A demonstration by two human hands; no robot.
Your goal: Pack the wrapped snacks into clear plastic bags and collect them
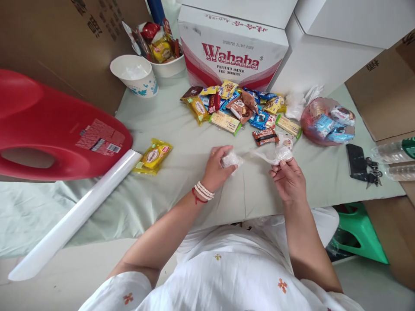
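Observation:
My left hand [217,169] is closed around a small wad of crumpled clear plastic [232,159] just above the cloth. Pinched in the fingers of my right hand [288,180] is another piece of thin clear plastic [281,154], with a loose strip trailing left toward the first wad. Whether the two pieces are joined I cannot tell. Beyond my hands lies a pile of wrapped snacks [240,106]. A brown-wrapped snack [266,137] and a whitish packet [285,141] sit closest to my right hand.
A pink translucent bowl [311,131] of snacks stands right, near a black case with keys [358,162]. On the left are a yellow snack [153,156], a white roll [78,211], a red jug [61,125] and a paper cup [136,75]. A Wahaha box [231,47] stands behind.

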